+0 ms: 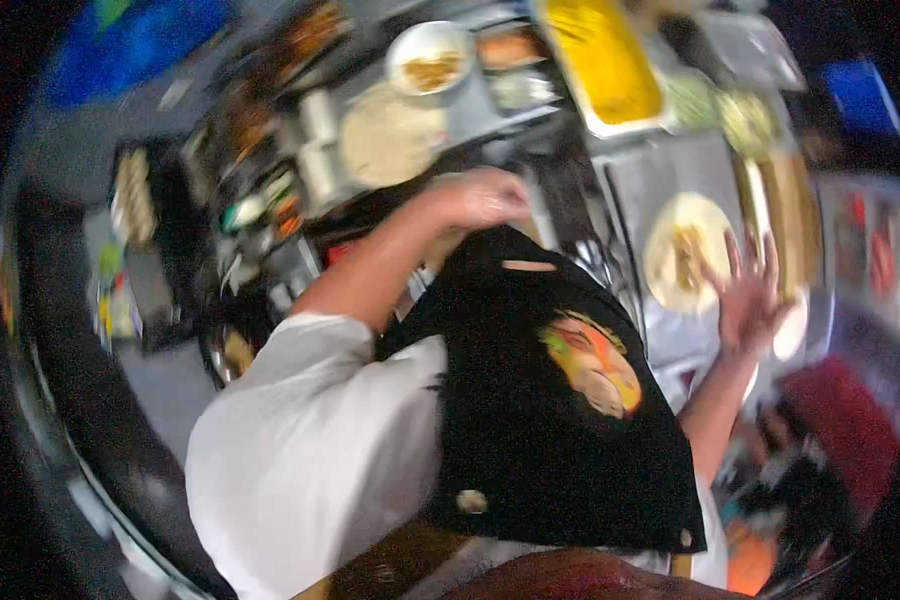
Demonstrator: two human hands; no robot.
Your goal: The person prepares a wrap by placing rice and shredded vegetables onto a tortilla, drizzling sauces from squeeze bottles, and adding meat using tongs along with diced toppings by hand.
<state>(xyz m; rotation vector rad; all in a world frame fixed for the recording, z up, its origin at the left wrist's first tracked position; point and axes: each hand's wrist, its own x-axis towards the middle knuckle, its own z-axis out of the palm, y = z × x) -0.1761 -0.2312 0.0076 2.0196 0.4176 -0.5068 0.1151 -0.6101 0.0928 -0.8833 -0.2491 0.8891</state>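
My right hand [750, 305] is open with its fingers spread, at the edge of a pale round flatbread [678, 281]. A strip of brownish filling [689, 256] lies along the middle of that flatbread, which rests on a metal work surface [660, 165]. My left hand [482, 198] is held in front of the top of my black apron [530, 470], near the counter edge. Its fingers look curled but are smeared by motion, so I cannot see whether it holds anything. A larger pale flatbread [390, 137] lies beyond it to the left.
A white bowl [458, 40] with brown food stands beside the larger flatbread. Farther back is a deep white-rimmed pan [600, 130] of yellow food. Shredded green food [692, 100] sits near the pan. A wooden board [798, 230] lies at the right. Much of the view is blurred.
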